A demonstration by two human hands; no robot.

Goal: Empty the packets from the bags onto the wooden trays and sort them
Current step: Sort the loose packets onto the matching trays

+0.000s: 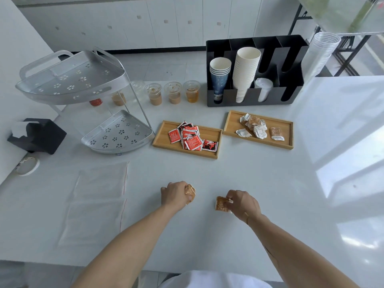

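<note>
My left hand [175, 194] is closed around a few orange packets [190, 193] just above the white table. My right hand [243, 203] pinches more orange packets [221, 203] that touch the table surface. Two wooden trays lie further back. The left tray [162, 135] holds a pile of red packets [191, 137]. The right tray [287, 129] holds white and brown packets [254, 125]. Two flat, clear plastic bags [99, 196] lie on the table to the left of my hands.
A two-tier metal rack [83, 96] stands at the back left beside a black napkin holder [37, 135]. Several lidded drink cups [173, 92] line the back. A black cup organiser [255, 71] holds paper cups, with stacked clear cups [322, 53] beside it. A tape roll [28, 166] sits far left.
</note>
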